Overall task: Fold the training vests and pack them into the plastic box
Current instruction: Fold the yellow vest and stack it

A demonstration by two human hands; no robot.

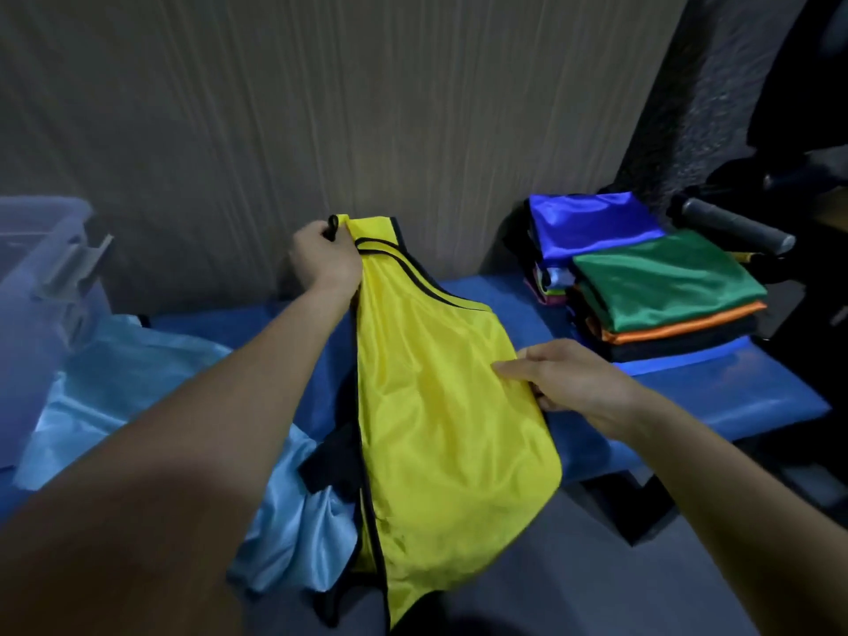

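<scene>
A yellow training vest (440, 406) with black trim lies lengthwise across the blue bench (716, 397), its lower end hanging over the front edge. My left hand (328, 259) grips the vest's shoulder straps at the far end, by the wall. My right hand (564, 383) pinches the vest's right side edge, thumb on top and fingers under the cloth. A light blue vest (137, 392) lies spread out to the left, partly under the yellow one. The clear plastic box (41, 268) stands at the far left.
A stack of folded vests (661, 286) in blue, green, orange and dark colours sits on the bench's right end. A grey cylinder (734, 227) lies behind the stack. A panelled wall (367, 107) rises right behind the bench. Grey floor shows below.
</scene>
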